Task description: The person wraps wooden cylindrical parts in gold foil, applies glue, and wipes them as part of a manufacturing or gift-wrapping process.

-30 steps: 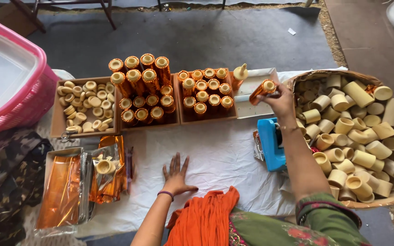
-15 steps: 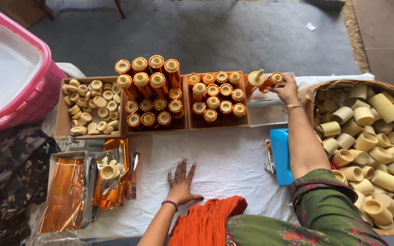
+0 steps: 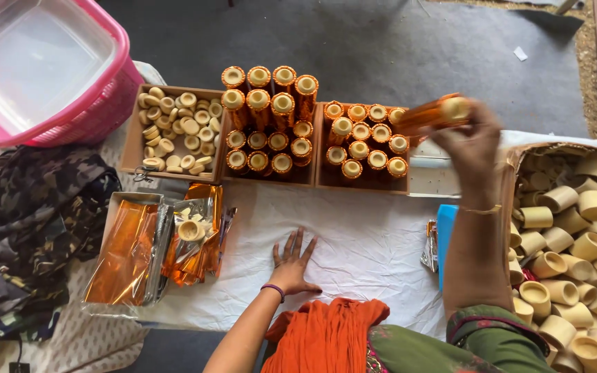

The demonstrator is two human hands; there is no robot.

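My right hand (image 3: 475, 141) holds an orange-wrapped roll (image 3: 431, 114) tilted on its side, just above the right end of a cardboard box (image 3: 361, 181) filled with upright orange-wrapped rolls. My left hand (image 3: 291, 261) lies flat, fingers spread, on the white cloth (image 3: 367, 249) in front of me, holding nothing. A second box (image 3: 269, 117) of taller wrapped rolls stands left of the first.
A box of small cream rings (image 3: 174, 128) sits at the left. Orange foil sheets (image 3: 129, 252) lie in a tray, with loose foil and a ring (image 3: 191, 230) beside it. A basket of bare cream tubes (image 3: 575, 235) is at right, a pink basket (image 3: 50, 76) far left.
My right hand has carried the wrapped roll leftward and lower, toward the right end of the box of rolls. My left hand has stayed flat on the cloth.
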